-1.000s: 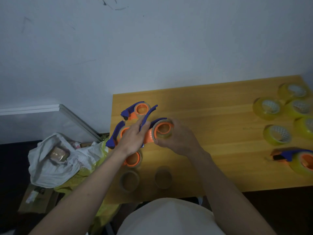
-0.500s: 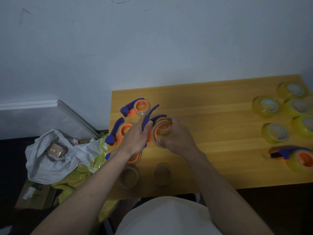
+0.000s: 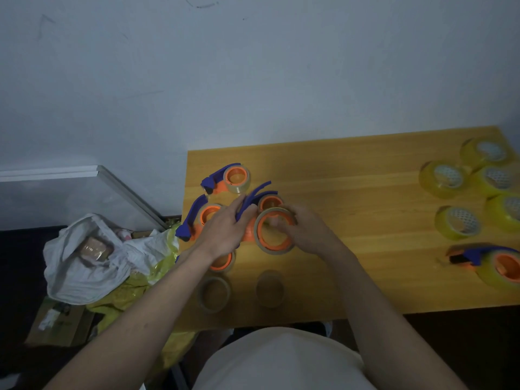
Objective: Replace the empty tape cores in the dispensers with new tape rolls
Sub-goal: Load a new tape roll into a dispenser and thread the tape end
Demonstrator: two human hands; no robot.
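My left hand (image 3: 223,230) grips a blue and orange tape dispenser (image 3: 249,205) by its blue handle at the table's left side. My right hand (image 3: 305,229) holds the empty brown core (image 3: 260,223) around that dispenser's orange hub, fingers curled on the ring's right rim. Several other dispensers with thin cores lie close by, one at the back (image 3: 228,178), one on the left (image 3: 201,213), one under my left wrist (image 3: 223,261). Several new yellow tape rolls (image 3: 443,178) lie at the far right.
Two loose empty cores (image 3: 213,294) (image 3: 269,288) lie near the front edge of the wooden table (image 3: 351,192). A dispenser loaded with yellow tape (image 3: 498,264) sits at the right. A white bag (image 3: 84,257) lies on the floor to the left.
The dispenser and core have come nearer me and tilted up, so the ring now looks larger. My right hand has shifted to the ring's right rim.
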